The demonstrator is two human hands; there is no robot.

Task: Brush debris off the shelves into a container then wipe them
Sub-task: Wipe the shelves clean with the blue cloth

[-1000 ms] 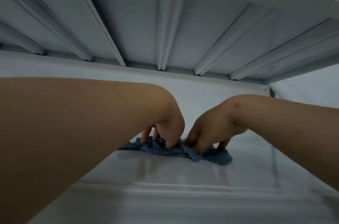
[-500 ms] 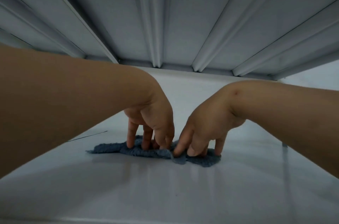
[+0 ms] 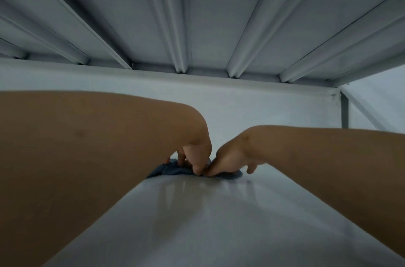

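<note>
A: Where are we?
B: Wiping. Our left hand [image 3: 192,155] and right hand [image 3: 230,161] both pinch the blue cloth [image 3: 173,170] at the back of the shelf [image 3: 219,223].
A: Brushing finished?
B: Seemingly; we see no debris. Other shelves may remain.

Underside of the upper shelf [image 3: 210,4] fills the field from 9 through 12 to 3 o'clock, its pale grey metal panel crossed by raised ribs [image 3: 182,47] that converge on a rear crossbar [image 3: 153,67]. Below the crossbar lies a plain white back wall [image 3: 252,100], with a grey upright post [image 3: 344,111] at 3 o'clock. Light is dim and cool.
</note>
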